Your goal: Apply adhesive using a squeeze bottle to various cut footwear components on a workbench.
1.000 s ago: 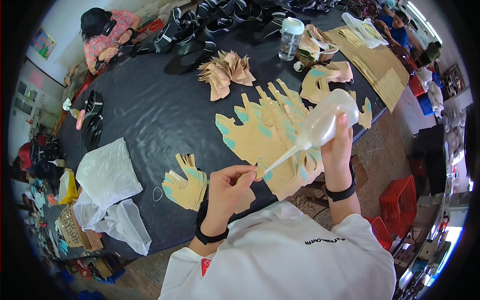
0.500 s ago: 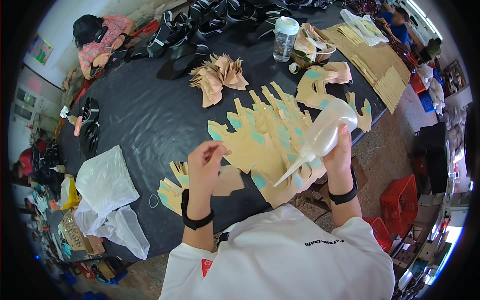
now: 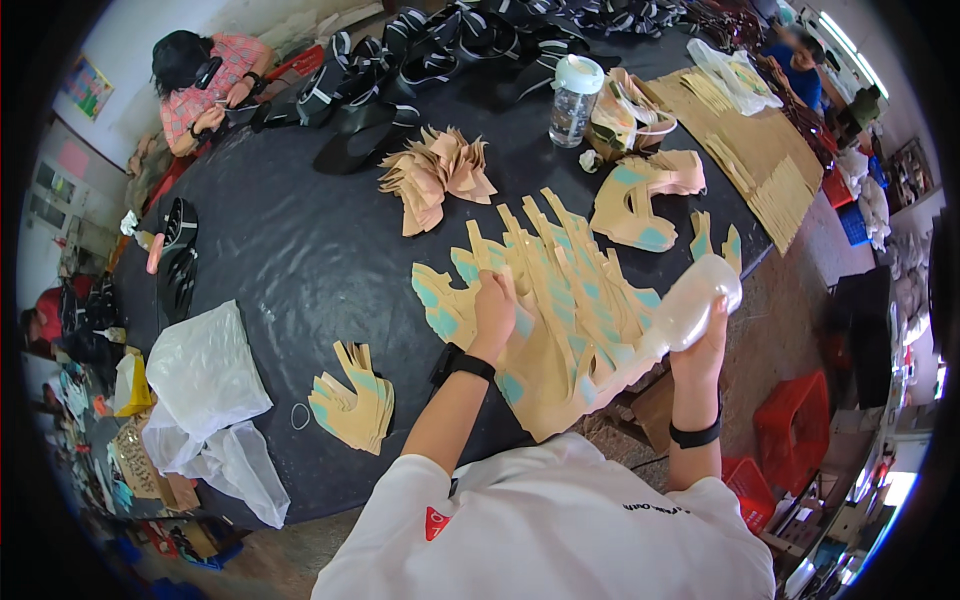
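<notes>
On the far left of my view, a white plastic bag (image 3: 208,365) lies crumpled on the black worktop (image 3: 275,240). Just right of it I see a small stack (image 3: 352,405) of beige cut pieces, one side edged in turquoise. Farther back, a tan bundle (image 3: 435,180) stands fanned open. My left hand (image 3: 495,312) comes next, fingers bunched on the left part of a broad overlapping spread (image 3: 545,385) of beige pieces with turquoise patches; I cannot tell whether it grips one. The spread reaches the worktop's near edge. Behind it stands a clear lidded jar (image 3: 574,105), and to the jar's right and nearer me a curved stack (image 3: 625,205). My right hand (image 3: 703,350) is wrapped around a translucent squeeze bottle (image 3: 690,305), tilted with its narrow end toward the spread. Rightmost, a red crate (image 3: 792,430) sits beyond my right forearm.
</notes>
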### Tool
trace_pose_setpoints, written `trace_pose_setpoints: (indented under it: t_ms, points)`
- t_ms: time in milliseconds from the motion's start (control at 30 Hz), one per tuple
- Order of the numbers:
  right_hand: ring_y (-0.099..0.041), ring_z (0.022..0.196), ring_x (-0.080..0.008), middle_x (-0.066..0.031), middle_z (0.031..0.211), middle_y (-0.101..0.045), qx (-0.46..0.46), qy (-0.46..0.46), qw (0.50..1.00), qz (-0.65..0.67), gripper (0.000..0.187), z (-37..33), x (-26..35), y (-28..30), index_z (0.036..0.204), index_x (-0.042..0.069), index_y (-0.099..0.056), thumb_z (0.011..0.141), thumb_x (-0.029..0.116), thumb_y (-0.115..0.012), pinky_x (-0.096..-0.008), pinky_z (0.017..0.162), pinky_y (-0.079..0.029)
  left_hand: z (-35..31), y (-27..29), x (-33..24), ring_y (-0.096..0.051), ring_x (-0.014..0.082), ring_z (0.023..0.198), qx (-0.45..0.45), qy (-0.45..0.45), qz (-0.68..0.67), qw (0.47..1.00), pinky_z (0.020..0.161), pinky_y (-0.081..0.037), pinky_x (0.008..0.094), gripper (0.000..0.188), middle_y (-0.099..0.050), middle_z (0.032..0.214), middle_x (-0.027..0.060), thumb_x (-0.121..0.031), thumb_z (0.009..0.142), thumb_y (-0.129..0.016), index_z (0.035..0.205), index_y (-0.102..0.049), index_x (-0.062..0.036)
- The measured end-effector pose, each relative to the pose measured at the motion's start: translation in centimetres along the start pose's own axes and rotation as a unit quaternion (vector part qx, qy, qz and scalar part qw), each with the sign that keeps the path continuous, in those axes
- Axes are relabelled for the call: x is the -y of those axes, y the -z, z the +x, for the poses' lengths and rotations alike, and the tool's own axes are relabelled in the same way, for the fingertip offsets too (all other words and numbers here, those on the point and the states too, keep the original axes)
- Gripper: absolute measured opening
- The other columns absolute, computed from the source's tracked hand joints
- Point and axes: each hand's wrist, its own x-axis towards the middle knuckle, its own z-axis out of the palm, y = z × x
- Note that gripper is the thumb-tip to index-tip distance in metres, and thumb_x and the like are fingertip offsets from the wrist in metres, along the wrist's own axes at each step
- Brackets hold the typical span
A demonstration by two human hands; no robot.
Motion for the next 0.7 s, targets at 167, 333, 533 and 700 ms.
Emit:
trace_pose_setpoints:
  t_ms: [167,333,533,700]
  points:
    - [-0.056,0.091,-0.0242,-0.0112,0.102,-0.056,-0.065,0.001,0.998,0.006,0.053,-0.3,-0.2,-0.3,0.12,0.005,-0.041,0.085,0.043,-0.05,-0.0365,0.078,-0.047,-0.1,1.8,1.7,-0.051,0.0396,0.083,-0.069,-0.05,0.09,0.992,0.071,-0.042,0.0444,0.017,-0.054,0.09,0.0215,-0.008,0.083,-0.048,0.096,-0.044,0.0032]
    - [-0.055,0.091,-0.0255,-0.0122,0.103,-0.055,-0.041,-0.028,0.999,0.017,0.054,-0.7,-0.4,-0.8,0.12,0.004,-0.041,0.085,0.045,-0.05,-0.0374,0.078,-0.047,-2.1,10.7,2.7,-0.047,0.0367,0.091,-0.177,-0.03,0.214,0.96,0.078,-0.038,0.0442,0.033,-0.048,0.098,0.0203,-0.013,0.078,-0.053,0.107,-0.045,0.0031]
    - [-0.053,0.096,-0.0232,-0.0096,0.107,-0.053,-0.032,-0.051,0.998,-0.006,0.055,-1.8,-2.3,-4.0,0.122,0.006,-0.04,0.084,0.044,-0.052,-0.0361,0.08,-0.045,-5.5,20.3,12.4,-0.055,0.0275,0.082,-0.317,0.255,0.18,0.896,0.073,-0.043,0.0363,0.035,-0.056,0.091,0.017,-0.015,0.077,-0.06,0.105,-0.048,0.0034]
    - [-0.05,0.101,-0.0206,-0.0066,0.111,-0.05,0.018,-0.077,0.997,-0.012,0.055,-3.1,-3.1,-6.5,0.124,0.008,-0.039,0.084,0.044,-0.052,-0.0348,0.084,-0.043,-6.0,22.7,14.1,-0.056,0.0157,0.062,-0.28,0.231,-0.016,0.932,0.059,-0.044,0.0274,0.029,-0.058,0.066,0.0069,-0.017,0.074,-0.065,0.091,-0.055,0.0044]
